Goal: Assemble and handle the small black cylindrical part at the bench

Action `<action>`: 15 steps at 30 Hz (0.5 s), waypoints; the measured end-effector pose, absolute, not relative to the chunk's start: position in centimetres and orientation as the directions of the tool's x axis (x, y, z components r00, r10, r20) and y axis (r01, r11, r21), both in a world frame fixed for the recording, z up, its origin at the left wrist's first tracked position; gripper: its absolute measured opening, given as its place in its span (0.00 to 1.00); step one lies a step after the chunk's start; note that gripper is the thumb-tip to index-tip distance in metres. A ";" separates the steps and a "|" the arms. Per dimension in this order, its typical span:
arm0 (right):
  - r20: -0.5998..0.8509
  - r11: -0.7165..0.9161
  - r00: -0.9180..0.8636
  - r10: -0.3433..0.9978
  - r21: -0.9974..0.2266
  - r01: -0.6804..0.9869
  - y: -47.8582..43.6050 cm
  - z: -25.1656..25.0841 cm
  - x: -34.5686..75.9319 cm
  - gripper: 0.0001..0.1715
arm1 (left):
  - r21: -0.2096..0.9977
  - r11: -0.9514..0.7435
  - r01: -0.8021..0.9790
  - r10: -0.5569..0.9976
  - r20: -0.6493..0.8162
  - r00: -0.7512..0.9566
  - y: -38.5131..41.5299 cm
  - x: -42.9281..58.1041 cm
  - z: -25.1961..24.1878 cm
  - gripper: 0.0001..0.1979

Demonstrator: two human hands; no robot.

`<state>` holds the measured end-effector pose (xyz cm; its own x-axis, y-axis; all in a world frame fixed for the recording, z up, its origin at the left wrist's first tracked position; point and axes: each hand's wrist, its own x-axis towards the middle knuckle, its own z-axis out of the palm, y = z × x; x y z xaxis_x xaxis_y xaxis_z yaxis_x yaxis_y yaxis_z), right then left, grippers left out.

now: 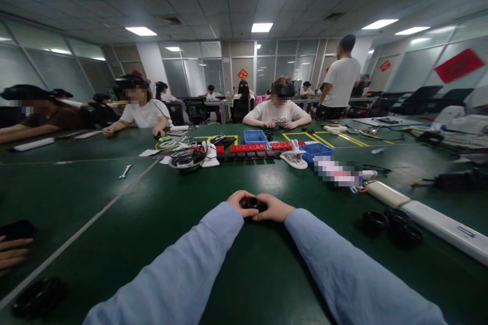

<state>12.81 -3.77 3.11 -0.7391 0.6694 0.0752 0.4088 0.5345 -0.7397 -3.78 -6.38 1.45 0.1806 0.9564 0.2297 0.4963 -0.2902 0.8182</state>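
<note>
"Two forearms in pale blue sleeves [208,244] reach forward from the lower edge and converge; how are the hands posed?"

"Left hand [239,202] and right hand [275,207] come together near the centre, over the green table [160,259]. Both wrists angle inward, fingers curling toward the far side, thumbs close together on the near side."

"What does the grip enclose?"

"One black round part [253,203], held between the two hands with its circular opening facing up. Each hand is partly closed, spread only as far as the part's width. Whether the underside touches the table cannot be told."

"And the surroundings?"

"Three black rings [397,217] form a group to the right, beside a long white casing [446,221]. Red blocks [247,147] stand in a row farther forward, well apart from the hands."
</note>
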 end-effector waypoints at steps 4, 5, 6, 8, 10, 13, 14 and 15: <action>-0.003 0.446 -0.802 0.597 -0.830 0.335 -3.2 3.3 13.1 0.23 | 0.856 -0.273 0.439 0.959 0.204 0.197 -6.4 -3.7 1.5 0.24; 0.000 0.440 -0.801 0.599 -0.836 0.329 -3.1 3.2 13.1 0.23 | 0.865 -0.268 0.424 0.960 0.201 0.197 -6.3 -3.7 1.5 0.24; 0.007 0.442 -0.798 0.603 -0.835 0.327 -3.1 3.2 13.1 0.23 | 0.875 -0.263 0.407 0.960 0.197 0.199 -6.3 -3.6 1.5 0.24; 0.018 0.449 -0.792 0.610 -0.832 0.326 -3.0 3.0 13.1 0.22 | 0.890 -0.254 0.379 0.961 0.188 0.203 -6.3 -3.6 1.6 0.24; 0.017 0.444 -0.789 0.615 -0.834 0.328 -2.9 2.8 13.1 0.22 | 0.896 -0.246 0.369 0.962 0.180 0.203 -6.4 -3.5 1.6 0.24; 0.019 0.437 -0.783 0.622 -0.838 0.326 -2.9 2.7 13.0 0.22 | 0.896 -0.242 0.372 0.964 0.180 0.195 -6.5 -3.5 1.8 0.24; 0.019 0.435 -0.781 0.624 -0.839 0.327 -2.9 2.7 13.0 0.22 | 0.896 -0.242 0.372 0.964 0.181 0.193 -6.5 -3.5 1.8 0.24; 0.017 0.431 -0.779 0.627 -0.841 0.328 -3.0 2.8 13.0 0.22 | 0.896 -0.243 0.372 0.965 0.182 0.191 -6.5 -3.5 1.8 0.24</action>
<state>13.04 -2.95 2.75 -0.7791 0.6267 0.0174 0.3277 0.4307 -0.8409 -3.53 -6.52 1.79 0.1914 0.9645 0.1817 0.3717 -0.2426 0.8961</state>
